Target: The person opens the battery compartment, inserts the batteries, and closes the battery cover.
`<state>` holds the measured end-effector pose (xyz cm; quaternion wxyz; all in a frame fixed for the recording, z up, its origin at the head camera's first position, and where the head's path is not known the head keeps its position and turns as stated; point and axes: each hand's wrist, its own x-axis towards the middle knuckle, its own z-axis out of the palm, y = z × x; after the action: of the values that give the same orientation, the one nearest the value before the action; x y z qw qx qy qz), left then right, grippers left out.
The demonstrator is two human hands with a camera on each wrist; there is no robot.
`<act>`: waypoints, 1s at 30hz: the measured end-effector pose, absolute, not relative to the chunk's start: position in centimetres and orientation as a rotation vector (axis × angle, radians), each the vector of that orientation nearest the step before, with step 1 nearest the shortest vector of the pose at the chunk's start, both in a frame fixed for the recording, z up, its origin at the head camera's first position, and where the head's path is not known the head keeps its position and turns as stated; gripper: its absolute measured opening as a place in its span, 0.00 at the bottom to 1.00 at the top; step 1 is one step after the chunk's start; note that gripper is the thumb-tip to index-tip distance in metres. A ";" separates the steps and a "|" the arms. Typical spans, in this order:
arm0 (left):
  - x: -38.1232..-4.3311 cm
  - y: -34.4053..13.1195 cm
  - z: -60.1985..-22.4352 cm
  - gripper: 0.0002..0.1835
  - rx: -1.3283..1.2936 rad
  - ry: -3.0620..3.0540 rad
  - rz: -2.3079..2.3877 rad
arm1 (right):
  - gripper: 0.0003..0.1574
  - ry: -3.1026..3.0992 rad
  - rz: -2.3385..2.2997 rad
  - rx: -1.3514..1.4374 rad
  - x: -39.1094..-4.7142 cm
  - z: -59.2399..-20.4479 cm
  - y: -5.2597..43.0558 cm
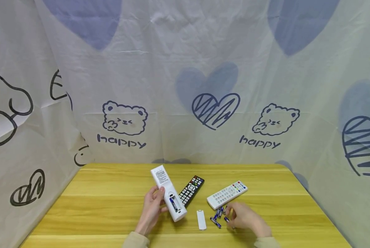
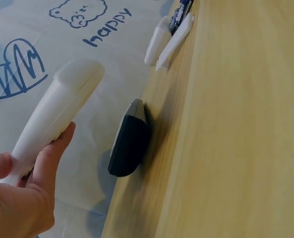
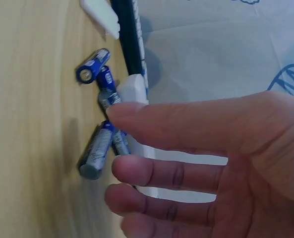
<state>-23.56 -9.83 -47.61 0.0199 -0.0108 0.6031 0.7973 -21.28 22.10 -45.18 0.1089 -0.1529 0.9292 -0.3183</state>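
My left hand [image 1: 151,206] grips a white remote control [image 1: 169,189] above the table, its back facing up. The battery compartment is uncovered, and a blue battery [image 1: 173,204] lies in it. In the left wrist view, thumb and fingers hold the sides of that white remote [image 2: 57,109]. Over a loose group of blue-and-silver batteries [image 1: 216,223] hovers my right hand [image 1: 245,217]. The right wrist view shows its thumb and fingers spread apart, nothing between them, the thumb tip overlapping the batteries [image 3: 98,151]. A white battery cover [image 1: 201,220] lies left of them.
Beyond the batteries, a second white remote [image 1: 227,194] rests with its buttons up. A black remote [image 1: 192,189] lies on the wooden table [image 1: 104,193], partly behind the raised one. A printed cloth [image 1: 169,134] hangs along the back edge and sides.
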 end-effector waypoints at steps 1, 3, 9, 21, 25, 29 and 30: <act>-23.6 -9.8 -47.6 0.25 -0.038 1.870 2.475 | 0.17 2.722 -0.939 -0.426 -21.2 -45.3 22.1; -23.6 -9.7 -47.7 0.24 -0.044 1.871 2.474 | 0.17 2.711 -0.937 -0.380 -21.2 -45.4 22.1; -23.5 -9.6 -47.7 0.24 -0.039 1.870 2.473 | 0.19 2.691 -0.951 -0.288 -21.1 -45.8 22.0; -23.6 -9.3 -47.8 0.24 -0.027 1.875 2.460 | 0.18 2.663 -0.969 -0.384 -21.4 -46.4 22.2; -23.5 -9.3 -47.8 0.24 -0.025 1.883 2.453 | 0.19 2.650 -0.958 -0.473 -21.6 -46.5 22.4; -23.4 -9.3 -47.8 0.24 -0.017 1.885 2.450 | 0.21 2.625 -0.948 -0.533 -21.8 -46.6 22.6; -23.4 -9.3 -47.9 0.24 -0.015 1.886 2.448 | 0.21 2.615 -0.951 -0.542 -21.8 -46.6 22.6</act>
<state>-23.42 -9.27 -47.86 0.0257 -0.0049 0.6100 0.7919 -21.81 22.63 -46.58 0.1527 -0.1888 0.9116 -0.3317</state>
